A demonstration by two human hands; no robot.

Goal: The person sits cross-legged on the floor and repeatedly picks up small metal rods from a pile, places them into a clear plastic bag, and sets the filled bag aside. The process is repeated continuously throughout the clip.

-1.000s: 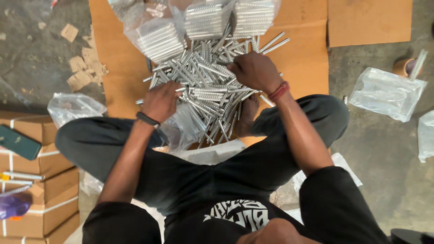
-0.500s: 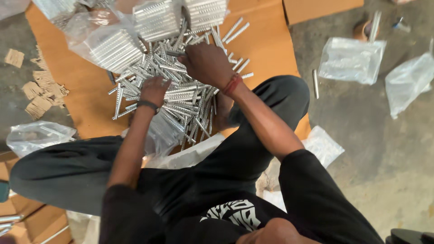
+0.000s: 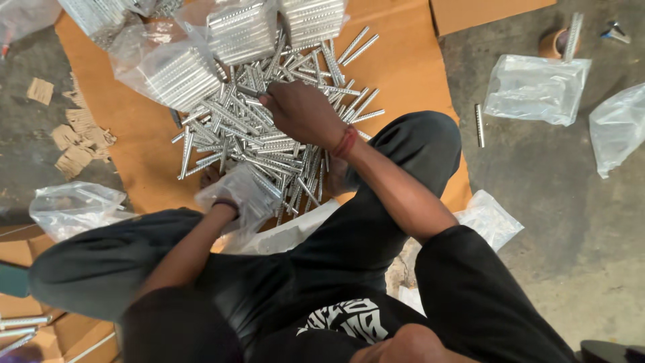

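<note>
The right hand (image 3: 302, 111) rests knuckles-up on the far part of the rod pile (image 3: 269, 144), fingers curled down and closed on 1 or more rods at its far-left edge; how many it grips cannot be told. The pile lies directly under and around this hand, on the cardboard (image 3: 403, 60) spread over the floor, between the person's knees.

The left hand (image 3: 235, 195) is nearer the body, at the pile's near edge. It is buried in a clear bag (image 3: 242, 191) that already holds some rods, so whether its fingers are open or closed cannot be told. The bag lies near and to the left of the right hand.

The rods are thin, silvery metal with ridged or notched sides. Their long axes point every way, crossing one another. Filled bags (image 3: 201, 60) of neatly aligned rods sit at the far side of the pile. 1 stray rod (image 3: 479, 125) lies on the floor, well to the right.
</note>
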